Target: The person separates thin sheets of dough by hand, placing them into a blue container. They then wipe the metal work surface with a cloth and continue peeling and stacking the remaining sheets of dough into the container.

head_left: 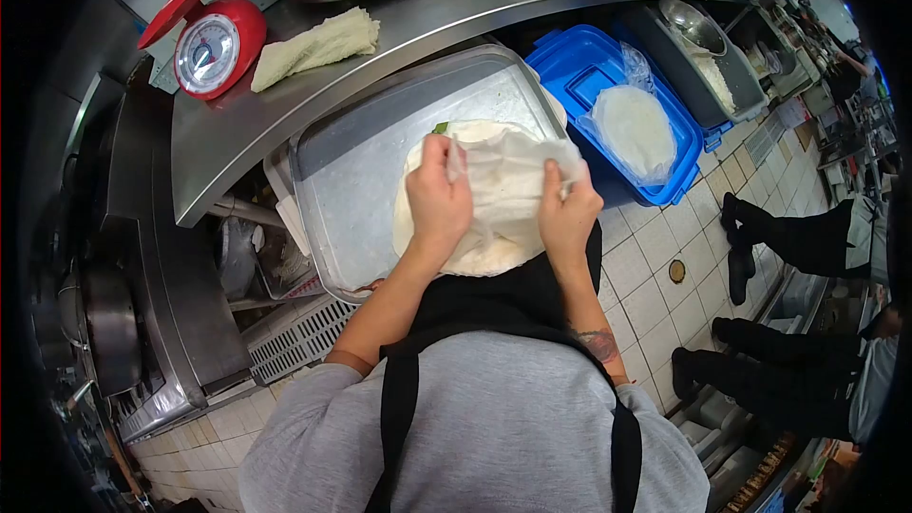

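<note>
A thin, whitish translucent sheet [508, 166] is stretched between my two hands. My left hand [439, 192] is closed on its left edge, and my right hand [570, 211] pinches its right edge. Under the sheet lie pale round flatbreads [484, 256], partly hidden by the sheet and my hands. They rest on the right part of a large metal tray [351, 161]. A small green piece [440, 128] shows at the flatbreads' upper left edge.
A steel counter [418, 27] holds a red scale [218, 47] and a folded cloth [318, 49]. Right of the tray, a bagged pale round stack [632, 133] sits on a blue bin [570, 57]. Two people in dark trousers [788, 233] stand at the far right.
</note>
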### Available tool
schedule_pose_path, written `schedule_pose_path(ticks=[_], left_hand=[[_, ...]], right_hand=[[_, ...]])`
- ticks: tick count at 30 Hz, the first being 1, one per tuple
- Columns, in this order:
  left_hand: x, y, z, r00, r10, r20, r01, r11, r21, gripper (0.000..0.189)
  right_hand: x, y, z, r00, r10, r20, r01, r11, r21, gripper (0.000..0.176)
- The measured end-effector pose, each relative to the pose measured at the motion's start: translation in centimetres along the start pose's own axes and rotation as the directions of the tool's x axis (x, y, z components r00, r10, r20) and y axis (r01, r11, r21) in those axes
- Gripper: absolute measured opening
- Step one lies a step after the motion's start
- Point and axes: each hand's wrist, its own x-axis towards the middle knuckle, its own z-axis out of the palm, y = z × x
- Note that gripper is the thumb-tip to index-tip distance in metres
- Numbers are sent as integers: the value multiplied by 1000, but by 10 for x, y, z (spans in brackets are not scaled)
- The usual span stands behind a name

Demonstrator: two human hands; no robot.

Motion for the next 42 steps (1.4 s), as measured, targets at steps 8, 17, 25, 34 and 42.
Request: schedule_pose_path(ticks=[8, 17, 25, 34, 42], left_hand=[[0, -17, -14, 946, -182, 268, 269, 901, -339, 14], [12, 5, -26, 851, -304, 428, 475, 792, -384, 19], [5, 51, -43, 918, 86, 388, 37, 953, -299, 10], [16, 29, -55, 993, -117, 26, 117, 904, -411, 11], [29, -17, -83, 924, -381, -6, 270, 664, -697, 11]], right_hand=[[1, 18, 3, 947, 110, 302, -290, 698, 655, 28], [-2, -11, -28, 844, -212, 493, -214, 709, 672, 49], [23, -36, -80, 776, -256, 577, -106, 848, 519, 81], [16, -36, -67, 965, -107, 240, 18, 939, 344, 18], [35, 5, -107, 995, 57, 87, -95, 836, 540, 21]])
